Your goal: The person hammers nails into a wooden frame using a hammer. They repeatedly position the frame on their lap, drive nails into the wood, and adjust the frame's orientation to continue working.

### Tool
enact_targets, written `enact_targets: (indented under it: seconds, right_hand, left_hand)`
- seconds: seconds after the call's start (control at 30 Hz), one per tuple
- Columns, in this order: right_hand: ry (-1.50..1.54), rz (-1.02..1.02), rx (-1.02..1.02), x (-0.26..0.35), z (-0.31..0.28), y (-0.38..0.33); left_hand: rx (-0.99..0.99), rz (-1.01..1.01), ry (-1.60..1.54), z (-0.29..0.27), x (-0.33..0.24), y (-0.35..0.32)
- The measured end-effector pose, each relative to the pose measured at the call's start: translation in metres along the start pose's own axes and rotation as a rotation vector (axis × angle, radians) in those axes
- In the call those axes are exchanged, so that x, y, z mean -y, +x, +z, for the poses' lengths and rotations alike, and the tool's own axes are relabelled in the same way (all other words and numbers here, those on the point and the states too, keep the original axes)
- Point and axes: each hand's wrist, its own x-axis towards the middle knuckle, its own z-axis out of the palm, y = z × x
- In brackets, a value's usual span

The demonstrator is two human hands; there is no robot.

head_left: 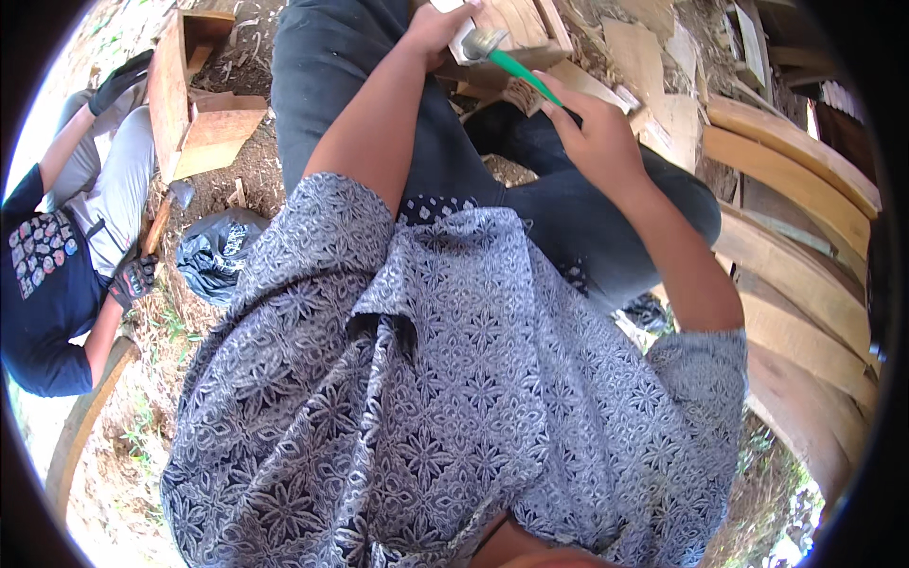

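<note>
At the top of the head view, a pale wooden block (516, 21) lies beyond my knees. My left hand (437, 33) is closed on its left side, partly cut off by the picture's upper edge. In my right hand (597, 133), the fingers wrap round the green handle of a hammer (524, 74). Its worn metal head (481, 44) is at the block's near left corner, close to my left hand. Whether the head touches the wood I cannot tell.
To the left, a gloved co-worker (57, 256) grips a wooden-handled tool (161, 216) beside an angular wooden piece (180, 114). A black plastic bag (220, 251) lies on the ground. Curved boards (795, 246) are stacked at right; wood scraps (639, 62) lie beyond my right hand.
</note>
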Motion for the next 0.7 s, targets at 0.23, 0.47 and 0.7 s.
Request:
enact_targets:
  seconds: [0.23,0.47,0.7]
  right_hand:
    - [0.000,0.014,-0.003,0.005,-0.004,-0.008]
    - [0.221,-0.120,-0.178,0.034,-0.009,-0.001]
    - [0.194,-0.117,-0.186,0.032,-0.015,-0.001]
  left_hand:
    - [-0.083,-0.107,0.049,0.016,-0.010,-0.023]
    - [0.017,-0.016,-0.045,-0.019,0.026,0.010]
    - [-0.094,0.100,0.174,-0.021,0.030,0.013]
